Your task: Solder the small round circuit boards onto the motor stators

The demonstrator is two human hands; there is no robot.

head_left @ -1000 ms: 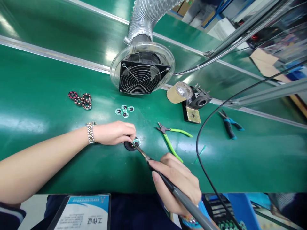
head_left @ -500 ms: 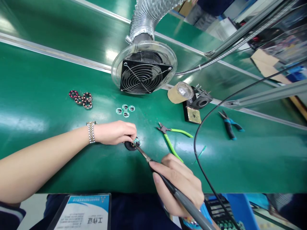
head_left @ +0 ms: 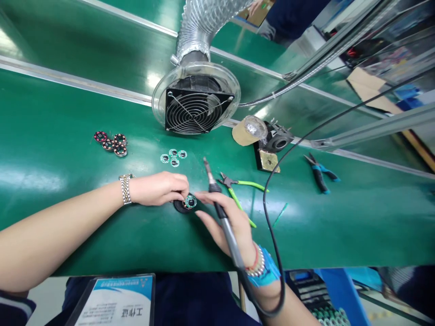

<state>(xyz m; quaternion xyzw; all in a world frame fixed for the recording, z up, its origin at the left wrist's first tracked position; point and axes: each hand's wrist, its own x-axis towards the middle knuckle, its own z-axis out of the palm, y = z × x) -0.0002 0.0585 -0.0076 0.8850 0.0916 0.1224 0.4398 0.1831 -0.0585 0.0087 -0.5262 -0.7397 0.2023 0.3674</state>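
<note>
The left hand [head_left: 158,189] clasped the black holder [head_left: 179,206], steadying a round circuit board [head_left: 190,202], while the right hand [head_left: 226,224] grasped a soldering iron [head_left: 211,179], tip held clear.

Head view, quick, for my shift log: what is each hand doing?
Left hand: closed, fingertips on a black round holder.
Right hand: holding a soldering iron.

This is a factory workshop where people make electric parts. I see a long green work bench [head_left: 50,158], a big fan [head_left: 195,111] with a silver hose [head_left: 192,27], a soldering iron [head_left: 210,179], and pliers [head_left: 319,176].
</note>
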